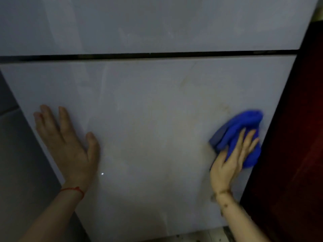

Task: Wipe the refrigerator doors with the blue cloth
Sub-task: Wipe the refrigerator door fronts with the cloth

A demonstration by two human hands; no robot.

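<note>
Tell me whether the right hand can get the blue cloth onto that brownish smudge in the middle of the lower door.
Probably yes. The right hand presses the blue cloth flat on the lower door, and the brownish smudge lies just beside it on bare panel. The left hand rests flat farther over, out of the way.

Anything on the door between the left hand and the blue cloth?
Head view: only bare lower door, faintly smudged, lies between the left hand and the blue cloth.

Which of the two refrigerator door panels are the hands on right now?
The lower door panel, below the dark horizontal gap. The left hand lies flat on it and the right hand presses the blue cloth against it; the upper door panel is untouched.
</note>
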